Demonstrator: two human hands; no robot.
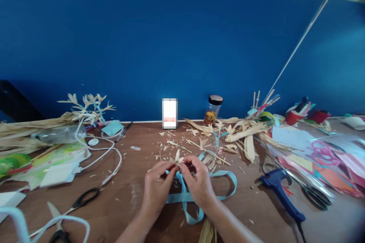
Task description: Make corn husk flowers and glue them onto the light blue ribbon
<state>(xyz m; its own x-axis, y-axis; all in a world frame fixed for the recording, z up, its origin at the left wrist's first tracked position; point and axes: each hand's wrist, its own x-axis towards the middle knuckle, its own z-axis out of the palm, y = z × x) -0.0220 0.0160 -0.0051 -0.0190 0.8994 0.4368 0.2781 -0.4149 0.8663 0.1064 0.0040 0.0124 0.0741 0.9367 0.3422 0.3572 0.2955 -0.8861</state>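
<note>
Both hands meet at the middle of the desk, pinching the base of a small pale flower made of dried husk. My left hand has its thumb and fingers closed at the flower's underside. Opposite it, my right hand pinches the same spot. A light blue ribbon hangs down from between the fingers and loops over the desk below. The fingertips hide where the ribbon meets the flower. Husk scraps are scattered just beyond the hands.
Open scissors lie at left near a white cable. Finished husk flowers stand back left. A jar and dried husks are behind right. A blue glue gun rests at right beside another pair of scissors.
</note>
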